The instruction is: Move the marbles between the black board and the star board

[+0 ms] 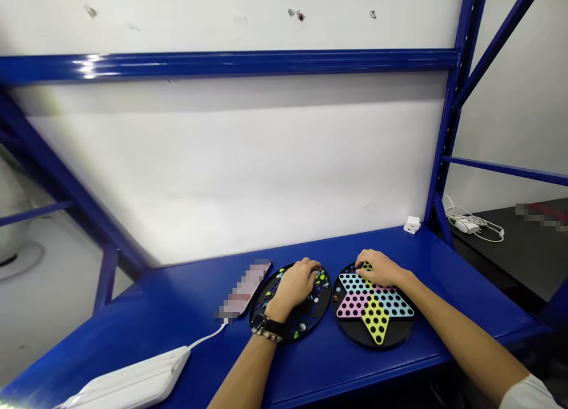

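Two round black pieces lie side by side. On the left one, a black tray (290, 333) with holes, several coloured glass marbles (320, 279) are scattered. Over it is my left hand (298, 280), its fingers bent down among the marbles near the far right rim; the fingertips are partly hidden. To the right lies a Chinese checkers board (376, 323) with a star of pink, yellow and light blue points full of dark holes. My right hand (377, 269) is at the board's far edge, thumb and fingers curled together over the far yellow point. What either hand holds is hidden.
A phone (246, 290) lies left of the tray, joined by a white cable (207, 338) to a white power strip or adapter (133, 378). White plugs (412, 224) sit at the back right. A blue frame (266, 63) surrounds the blue table (186, 290).
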{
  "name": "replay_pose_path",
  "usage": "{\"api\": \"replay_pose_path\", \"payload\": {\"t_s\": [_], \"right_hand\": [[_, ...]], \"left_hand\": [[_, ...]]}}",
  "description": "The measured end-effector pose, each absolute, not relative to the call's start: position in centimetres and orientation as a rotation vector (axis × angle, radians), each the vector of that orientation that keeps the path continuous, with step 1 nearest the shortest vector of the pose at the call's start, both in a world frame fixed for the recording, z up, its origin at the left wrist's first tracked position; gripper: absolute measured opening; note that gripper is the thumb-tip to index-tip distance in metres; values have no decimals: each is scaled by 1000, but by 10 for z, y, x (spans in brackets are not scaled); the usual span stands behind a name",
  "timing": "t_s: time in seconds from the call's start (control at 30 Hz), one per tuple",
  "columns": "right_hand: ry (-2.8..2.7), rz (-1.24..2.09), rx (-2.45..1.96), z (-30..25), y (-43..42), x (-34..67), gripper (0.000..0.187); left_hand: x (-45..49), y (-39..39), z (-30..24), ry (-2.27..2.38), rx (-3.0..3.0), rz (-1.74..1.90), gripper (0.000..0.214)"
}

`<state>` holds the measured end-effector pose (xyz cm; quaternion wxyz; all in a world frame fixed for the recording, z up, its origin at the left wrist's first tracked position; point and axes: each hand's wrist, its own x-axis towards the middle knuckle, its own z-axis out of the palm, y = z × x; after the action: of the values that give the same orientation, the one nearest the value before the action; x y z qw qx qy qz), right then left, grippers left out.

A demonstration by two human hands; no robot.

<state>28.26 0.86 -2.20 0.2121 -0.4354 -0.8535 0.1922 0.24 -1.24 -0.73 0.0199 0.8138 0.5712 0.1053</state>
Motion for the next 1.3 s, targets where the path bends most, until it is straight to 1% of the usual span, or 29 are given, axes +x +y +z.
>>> {"api": "replay_pose_path", "payload": {"t_s": [0.17,0.4,0.47,0.53,0.6,0.67,0.77,0.83,1.0,1.1,1.23,1.3], "right_hand": [[-2378,535,-1218,-20,8,282,20],[-2367,555,-1217,-19,8,282,23],[-2364,557,-1219,-18,8,283,23],[-2364,556,-1216,-18,7,283,23],[-2367,549,-1205,-19,8,283,23],[-2370,529,-1192,-20,8,283,21],[-2366,510,-1190,-22,9,282,20],[-2358,528,-1186,-21,9,282,21],[-2241,561,-1272,-4,12,301,25],[-2246,752,-1349,9,15,327,30],[-2362,1224,-1488,14,18,359,32],[-2383,1306,-1542,13,18,367,34]], "left_hand": [[13,-13,-8,1806,2521,262,36],[13,-14,-6,1850,2471,308,21],[13,-15,-2,1846,2458,402,20],[17,-18,4,1808,2412,579,21],[22,-23,9,1670,2363,708,22],[29,-28,12,1471,2363,681,20],[35,-34,12,1261,2424,508,15],[35,-36,11,1235,2456,466,14],[29,-33,14,1355,2474,605,19],[26,-31,14,1414,2477,627,20],[25,-30,11,1426,2484,603,20],[24,-30,10,1441,2482,601,20]]}}
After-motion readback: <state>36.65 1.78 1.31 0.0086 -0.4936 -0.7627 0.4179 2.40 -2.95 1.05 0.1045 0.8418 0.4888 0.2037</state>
